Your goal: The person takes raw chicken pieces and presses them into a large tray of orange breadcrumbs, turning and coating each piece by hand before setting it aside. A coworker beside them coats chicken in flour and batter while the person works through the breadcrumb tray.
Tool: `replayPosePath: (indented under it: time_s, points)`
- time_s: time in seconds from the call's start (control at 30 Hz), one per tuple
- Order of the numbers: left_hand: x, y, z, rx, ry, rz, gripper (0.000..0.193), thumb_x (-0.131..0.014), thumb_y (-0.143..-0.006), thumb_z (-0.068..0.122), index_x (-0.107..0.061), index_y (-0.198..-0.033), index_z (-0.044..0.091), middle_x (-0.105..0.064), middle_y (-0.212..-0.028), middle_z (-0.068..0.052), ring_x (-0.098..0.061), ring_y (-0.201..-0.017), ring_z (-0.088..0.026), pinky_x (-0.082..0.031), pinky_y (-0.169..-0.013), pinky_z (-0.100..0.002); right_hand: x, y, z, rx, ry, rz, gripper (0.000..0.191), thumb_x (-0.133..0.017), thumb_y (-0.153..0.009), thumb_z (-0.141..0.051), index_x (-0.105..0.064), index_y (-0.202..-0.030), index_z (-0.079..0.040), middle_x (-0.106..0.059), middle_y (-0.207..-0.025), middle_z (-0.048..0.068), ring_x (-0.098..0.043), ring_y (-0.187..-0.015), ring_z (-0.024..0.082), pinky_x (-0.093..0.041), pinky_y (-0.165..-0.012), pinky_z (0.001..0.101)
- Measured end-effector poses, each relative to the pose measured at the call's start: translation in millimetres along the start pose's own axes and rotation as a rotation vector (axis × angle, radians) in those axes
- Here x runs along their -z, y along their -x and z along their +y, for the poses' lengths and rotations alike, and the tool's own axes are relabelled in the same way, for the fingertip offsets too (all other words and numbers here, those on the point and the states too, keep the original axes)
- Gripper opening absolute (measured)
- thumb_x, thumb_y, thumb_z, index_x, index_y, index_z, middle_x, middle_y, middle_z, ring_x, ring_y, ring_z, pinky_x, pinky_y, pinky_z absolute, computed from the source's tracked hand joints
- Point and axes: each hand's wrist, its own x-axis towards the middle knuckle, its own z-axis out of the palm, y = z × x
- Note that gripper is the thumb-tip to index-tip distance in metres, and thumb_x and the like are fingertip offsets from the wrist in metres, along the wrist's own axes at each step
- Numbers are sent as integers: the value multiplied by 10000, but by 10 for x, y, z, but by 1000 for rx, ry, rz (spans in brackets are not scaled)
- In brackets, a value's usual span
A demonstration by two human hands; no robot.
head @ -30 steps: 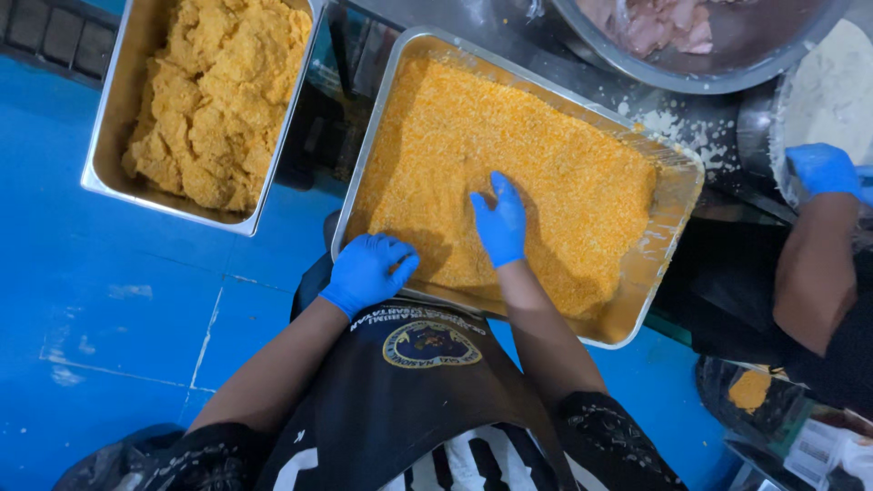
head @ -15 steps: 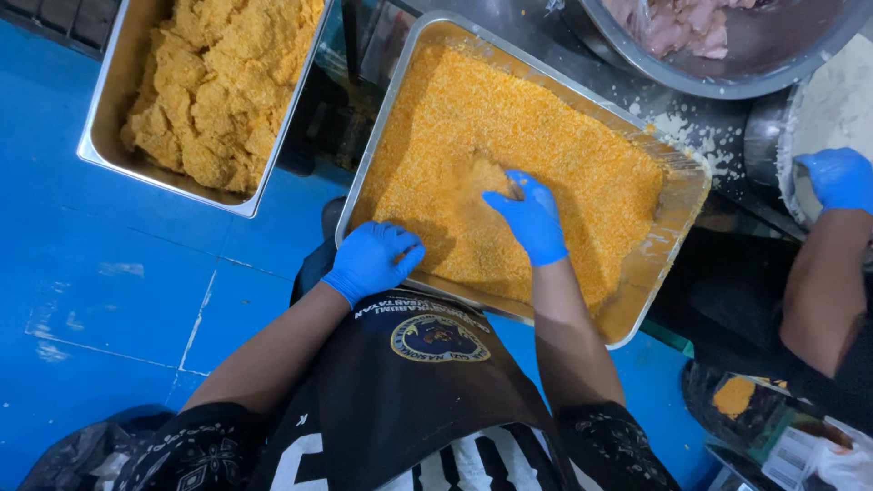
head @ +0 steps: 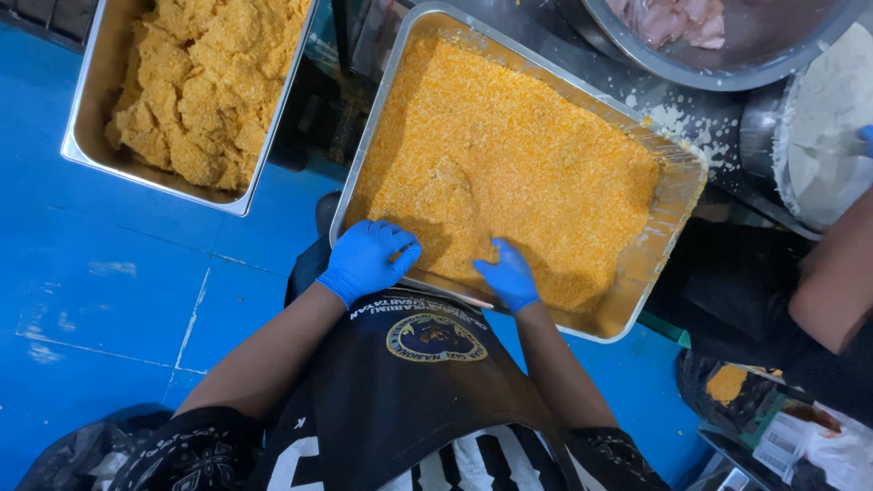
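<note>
Right hand has pulled back from mid-tray to the near rim of the crumb tray since half a second ago, now dug into the orange crumbs, fingers buried so I can't tell what it grips. Left hand stays curled loosely on the tray's near-left rim, clamped on nothing, hands apart. I read the crumb-covered lump just beyond both hands as a piece being buried; coated pieces sit left of the tray.
</note>
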Motion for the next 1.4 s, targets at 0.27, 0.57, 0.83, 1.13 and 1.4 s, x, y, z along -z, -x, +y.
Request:
replayPosePath:
  time_s: [0.27,0.57,0.83,1.13,1.4]
  points:
    - [45,-5,11,-18,-12,-36,180,-657,-935,336,-725,-927,170,-684,-815,-65,-665,-805,-298,-506,-712,-456,77,-239,-141,304,-356,31,467,-648,-993,-66,-530,-1434,30,-617,-1401,197,-599,-1265,281,-516,-1050,365]
    - [28,22,-11,-77,-14,-6,230,-665,-930,358,-694,-841,148,-644,-768,-67,-645,-770,-286,-498,-708,-447,-252,-342,-1383,586,521,212,1040,-688,-901,-518,-181,-1601,60,-105,-1669,310,-78,-1540,505,-72,-1205,671]
    - [28,52,-15,-58,78,19,322,-721,-870,476,-693,-764,174,-593,-675,-67,-619,-684,-295,-478,-665,-447,-321,-310,-1569,659,622,201,1058,-656,-904,-606,-179,-1624,6,-89,-1693,287,-61,-1559,510,-75,-1217,688]
    - [51,24,10,-28,65,-30,339,-704,-880,505,-737,-838,170,-640,-715,-71,-645,-731,-294,-502,-705,-446,34,-501,-1400,601,425,111,758,-677,-940,-527,-454,-1509,-78,-374,-1601,225,-322,-1488,417,-258,-1177,567]
    - [63,8,31,-4,49,-41,341,-707,-879,498,-751,-853,161,-677,-757,-78,-662,-767,-296,-516,-725,-444,251,-835,-1210,218,-42,-23,831,-799,-883,-447,-500,-1446,86,-571,-1468,236,-563,-1368,290,-438,-1141,391]
